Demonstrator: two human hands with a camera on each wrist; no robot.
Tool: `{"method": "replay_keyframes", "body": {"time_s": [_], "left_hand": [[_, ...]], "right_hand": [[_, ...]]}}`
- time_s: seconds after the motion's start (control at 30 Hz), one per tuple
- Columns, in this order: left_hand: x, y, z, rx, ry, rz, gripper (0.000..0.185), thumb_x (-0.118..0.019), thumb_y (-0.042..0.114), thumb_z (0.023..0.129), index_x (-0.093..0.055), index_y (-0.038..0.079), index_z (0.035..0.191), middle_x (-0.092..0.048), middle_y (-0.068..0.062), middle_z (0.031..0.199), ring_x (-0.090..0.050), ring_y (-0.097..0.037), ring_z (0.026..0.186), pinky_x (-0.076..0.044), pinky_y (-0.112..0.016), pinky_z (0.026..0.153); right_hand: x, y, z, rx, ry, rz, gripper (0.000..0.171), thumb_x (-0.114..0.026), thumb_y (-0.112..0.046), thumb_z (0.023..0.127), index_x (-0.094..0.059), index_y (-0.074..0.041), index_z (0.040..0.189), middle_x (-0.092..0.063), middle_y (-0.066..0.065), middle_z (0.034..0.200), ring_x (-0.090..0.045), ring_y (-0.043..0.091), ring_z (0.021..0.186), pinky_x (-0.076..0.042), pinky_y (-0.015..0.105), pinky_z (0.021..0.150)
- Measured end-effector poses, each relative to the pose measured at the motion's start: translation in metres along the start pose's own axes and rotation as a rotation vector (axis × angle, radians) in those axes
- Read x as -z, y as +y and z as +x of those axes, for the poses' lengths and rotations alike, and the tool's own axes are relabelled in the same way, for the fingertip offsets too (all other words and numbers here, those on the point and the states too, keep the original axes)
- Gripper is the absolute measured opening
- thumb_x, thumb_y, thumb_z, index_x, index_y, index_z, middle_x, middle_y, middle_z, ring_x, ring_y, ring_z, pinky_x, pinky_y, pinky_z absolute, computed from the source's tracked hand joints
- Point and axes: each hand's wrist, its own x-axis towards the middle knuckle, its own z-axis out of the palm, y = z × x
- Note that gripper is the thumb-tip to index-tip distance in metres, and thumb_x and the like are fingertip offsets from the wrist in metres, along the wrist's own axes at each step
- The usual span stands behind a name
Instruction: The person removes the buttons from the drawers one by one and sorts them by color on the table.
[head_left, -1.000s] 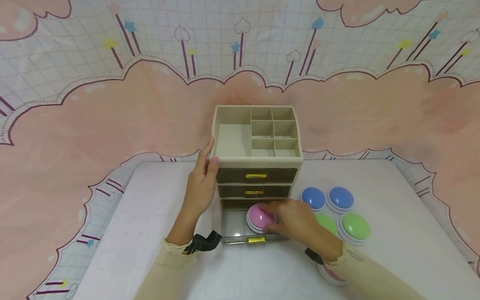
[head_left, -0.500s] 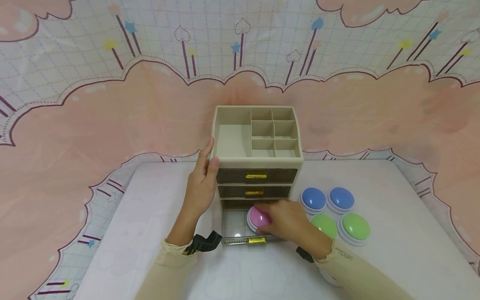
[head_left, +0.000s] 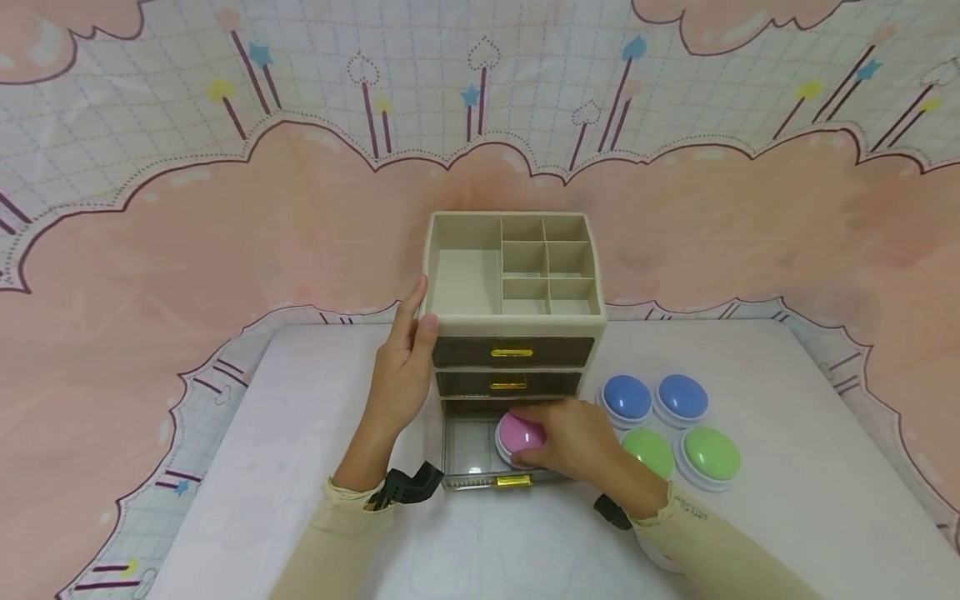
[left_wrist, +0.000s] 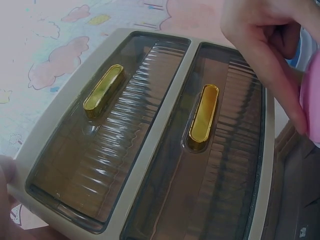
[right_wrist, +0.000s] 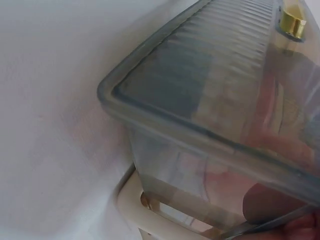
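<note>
In the head view a beige drawer organizer stands at the middle of the table, its bottom drawer pulled out. My left hand lies along the organizer's left side, with the thumb at the front corner. My right hand grips a pink dome-topped button with a white base, inside the right half of that drawer. At the edge of the left wrist view, the pink button shows beside the right fingers. The right wrist view shows the drawer's clear corner from close by.
Two blue dome buttons and two green ones sit on the table right of the organizer. Another white-based button is mostly hidden under the right sleeve. A printed cloth hangs behind the table.
My right hand has moved slightly left and closer around the pink button, which stays in the drawer. The left hand and the organizer have not moved.
</note>
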Motion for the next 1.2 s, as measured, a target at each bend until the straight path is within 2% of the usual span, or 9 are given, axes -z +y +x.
{"method": "replay_keyframes", "body": {"time_s": [0.1, 0.33, 0.73, 1.07, 1.2], "left_hand": [[0.0, 0.0, 0.0, 0.002, 0.0, 0.001, 0.051, -0.041, 0.041, 0.111, -0.028, 0.043, 0.16, -0.061, -0.013, 0.095, -0.054, -0.025, 0.095, -0.044, -0.041, 0.085], [0.0, -0.002, 0.001, -0.006, -0.002, -0.001, 0.051, -0.041, 0.041, 0.111, -0.028, 0.042, 0.16, -0.053, -0.011, 0.085, -0.052, -0.024, 0.088, -0.043, -0.04, 0.08], [-0.001, -0.002, 0.0, -0.011, 0.002, 0.002, 0.051, -0.042, 0.039, 0.111, -0.028, 0.042, 0.16, -0.046, -0.007, 0.081, -0.048, -0.023, 0.079, -0.042, -0.039, 0.073], [-0.001, -0.002, 0.001, -0.012, -0.006, -0.004, 0.052, -0.041, 0.04, 0.111, -0.027, 0.04, 0.161, -0.045, -0.007, 0.081, -0.047, -0.023, 0.08, -0.041, -0.039, 0.075], [0.0, -0.002, 0.001, -0.016, -0.005, -0.004, 0.052, -0.041, 0.039, 0.111, -0.027, 0.039, 0.161, -0.045, -0.008, 0.081, -0.047, -0.024, 0.08, -0.04, -0.039, 0.075]], "right_hand": [[0.002, 0.0, -0.001, -0.008, 0.008, 0.011, 0.052, -0.09, -0.053, 0.071, -0.077, -0.03, 0.116, -0.075, -0.01, 0.092, -0.059, 0.008, 0.074, -0.046, 0.025, 0.061], [0.007, -0.001, -0.004, -0.038, 0.047, 0.056, 0.048, -0.09, -0.052, 0.071, -0.079, -0.031, 0.113, -0.076, -0.012, 0.09, -0.058, 0.006, 0.072, -0.045, 0.023, 0.061], [0.029, 0.0, -0.013, -0.118, 0.029, 0.148, 0.055, -0.09, -0.051, 0.071, -0.078, -0.029, 0.119, -0.078, -0.007, 0.093, -0.058, 0.004, 0.07, -0.045, 0.023, 0.059], [0.046, 0.01, -0.034, -0.137, 0.055, 0.169, 0.057, -0.091, -0.052, 0.07, -0.077, -0.029, 0.12, -0.079, -0.004, 0.102, -0.06, 0.006, 0.076, -0.047, 0.022, 0.063], [0.053, 0.016, -0.044, -0.164, 0.051, 0.159, 0.055, -0.089, -0.052, 0.072, -0.077, -0.029, 0.121, -0.078, -0.005, 0.102, -0.064, 0.008, 0.082, -0.052, 0.025, 0.066]]}}
